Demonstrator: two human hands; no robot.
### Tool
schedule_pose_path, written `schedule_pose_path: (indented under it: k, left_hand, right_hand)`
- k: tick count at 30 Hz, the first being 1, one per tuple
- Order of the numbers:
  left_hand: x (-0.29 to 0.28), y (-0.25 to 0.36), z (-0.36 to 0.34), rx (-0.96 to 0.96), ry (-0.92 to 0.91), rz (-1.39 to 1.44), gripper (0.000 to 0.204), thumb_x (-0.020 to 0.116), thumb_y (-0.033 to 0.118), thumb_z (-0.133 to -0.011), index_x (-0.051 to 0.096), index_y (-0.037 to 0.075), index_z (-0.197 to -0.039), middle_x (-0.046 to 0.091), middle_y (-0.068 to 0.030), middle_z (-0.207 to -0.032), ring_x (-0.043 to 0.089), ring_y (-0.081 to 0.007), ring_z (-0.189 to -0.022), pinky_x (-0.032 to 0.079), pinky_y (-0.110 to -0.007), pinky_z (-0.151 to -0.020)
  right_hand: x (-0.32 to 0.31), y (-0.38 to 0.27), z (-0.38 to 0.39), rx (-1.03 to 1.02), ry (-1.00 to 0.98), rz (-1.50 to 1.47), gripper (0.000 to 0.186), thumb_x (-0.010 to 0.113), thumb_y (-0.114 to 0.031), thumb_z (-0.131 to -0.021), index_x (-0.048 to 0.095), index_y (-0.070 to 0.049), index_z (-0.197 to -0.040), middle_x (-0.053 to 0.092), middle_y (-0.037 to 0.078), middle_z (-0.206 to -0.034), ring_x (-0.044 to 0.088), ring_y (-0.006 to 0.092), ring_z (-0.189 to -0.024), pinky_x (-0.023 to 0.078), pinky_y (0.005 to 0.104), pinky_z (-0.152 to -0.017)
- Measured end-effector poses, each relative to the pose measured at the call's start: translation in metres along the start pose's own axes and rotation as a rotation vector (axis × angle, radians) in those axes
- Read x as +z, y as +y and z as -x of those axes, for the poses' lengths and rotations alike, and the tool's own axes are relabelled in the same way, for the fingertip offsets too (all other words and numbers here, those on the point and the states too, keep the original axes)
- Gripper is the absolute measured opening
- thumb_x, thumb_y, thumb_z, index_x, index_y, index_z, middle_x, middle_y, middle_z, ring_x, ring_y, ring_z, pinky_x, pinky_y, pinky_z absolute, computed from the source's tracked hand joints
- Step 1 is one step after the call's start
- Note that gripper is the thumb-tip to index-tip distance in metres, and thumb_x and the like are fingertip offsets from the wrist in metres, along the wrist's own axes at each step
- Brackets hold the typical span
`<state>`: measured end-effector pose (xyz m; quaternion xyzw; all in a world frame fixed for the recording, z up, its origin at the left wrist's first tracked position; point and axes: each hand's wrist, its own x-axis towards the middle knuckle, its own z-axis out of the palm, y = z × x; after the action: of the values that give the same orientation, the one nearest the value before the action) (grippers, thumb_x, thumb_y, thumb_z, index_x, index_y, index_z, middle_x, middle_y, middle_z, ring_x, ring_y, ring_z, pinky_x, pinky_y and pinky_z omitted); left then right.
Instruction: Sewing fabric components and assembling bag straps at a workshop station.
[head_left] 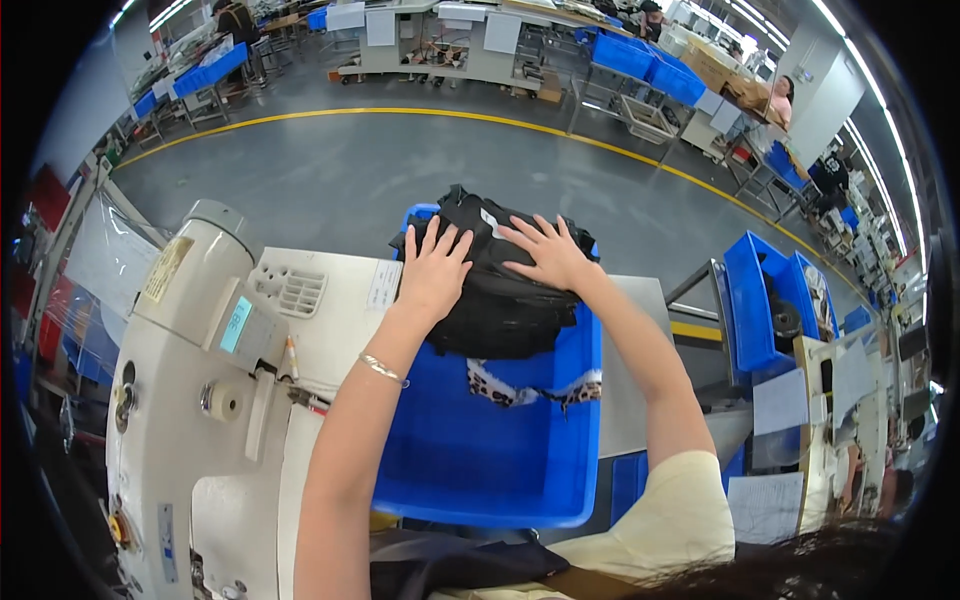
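Observation:
Both my hands lie with fingers spread on a pile of folded black fabric [505, 320] in a blue plastic bin [465, 470]. My left hand [435, 270] rests on the left part of the pile, a bracelet on that wrist. My right hand [550, 250] presses flat on the right part, near a small white label [489, 220]. A leopard-print fabric piece with white edging [500, 385] lies below the pile inside the bin.
A white sewing machine [165, 370] fills the left side. The bin sits by a steel tabletop [635, 315]. More blue bins [750, 300] stand at right. Beyond a grey floor with a yellow line are workbenches [450, 50] and other people [780, 100].

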<state>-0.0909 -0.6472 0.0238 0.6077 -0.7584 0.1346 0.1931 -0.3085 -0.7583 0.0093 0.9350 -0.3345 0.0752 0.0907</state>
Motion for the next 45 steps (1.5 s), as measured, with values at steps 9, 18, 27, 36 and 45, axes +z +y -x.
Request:
schedule_pose_path:
  k: [9, 18, 27, 36, 45]
  left_hand:
    - [-0.114, 0.032, 0.106, 0.114, -0.105, 0.156, 0.036, 0.059, 0.015, -0.082, 0.053, 0.001, -0.115, 0.052, -0.0148, -0.119, 0.043, -0.0306, -0.118, 0.032, -0.041, -0.102]
    - [-0.198, 0.067, 0.239, 0.057, -0.275, 0.193, 0.038, 0.062, 0.014, -0.079, 0.053, 0.002, -0.115, 0.053, -0.0142, -0.117, 0.044, -0.0301, -0.117, 0.033, -0.043, -0.100]
    - [-0.226, 0.082, 0.317, -0.111, -0.310, 0.268, 0.040, 0.062, 0.010, -0.078, 0.052, 0.001, -0.115, 0.051, -0.0150, -0.118, 0.045, -0.0322, -0.114, 0.034, -0.044, -0.098]
    - [-0.239, 0.070, 0.354, -0.338, -0.318, 0.325, 0.037, 0.061, 0.005, -0.077, 0.054, -0.001, -0.112, 0.050, -0.0168, -0.119, 0.046, -0.0329, -0.113, 0.037, -0.042, -0.095]
    - [-0.238, 0.089, 0.397, -0.456, -0.211, 0.306, 0.045, 0.063, 0.003, -0.075, 0.052, 0.002, -0.118, 0.043, -0.0183, -0.127, 0.044, -0.0360, -0.114, 0.038, -0.041, -0.094]
  right_hand:
    - [-0.037, -0.007, -0.018, 0.087, -0.245, 0.014, 0.065, 0.041, -0.061, -0.083, 0.033, -0.025, -0.137, 0.025, 0.011, -0.145, 0.022, 0.0343, -0.134, 0.011, 0.0578, -0.107]
    - [-0.056, -0.027, -0.017, 0.157, -0.275, -0.012, 0.061, 0.033, -0.058, -0.087, 0.039, -0.022, -0.135, 0.029, 0.010, -0.144, 0.019, 0.0287, -0.136, 0.007, 0.0555, -0.108]
    - [-0.044, -0.121, 0.015, 0.123, -0.058, 0.072, 0.106, 0.050, -0.072, -0.070, 0.015, -0.001, -0.141, 0.023, 0.028, -0.141, 0.017, 0.0430, -0.132, 0.009, 0.0630, -0.103]
    - [-0.030, -0.054, -0.013, 0.080, -0.170, 0.081, 0.100, 0.055, -0.075, -0.062, 0.021, -0.025, -0.142, 0.029, 0.012, -0.143, 0.024, 0.0450, -0.129, 0.012, 0.0661, -0.101]
    - [-0.014, -0.064, -0.004, 0.107, -0.128, 0.147, 0.106, 0.051, -0.080, -0.059, 0.020, -0.023, -0.142, 0.028, 0.011, -0.144, 0.021, 0.0370, -0.133, 0.007, 0.0631, -0.104]
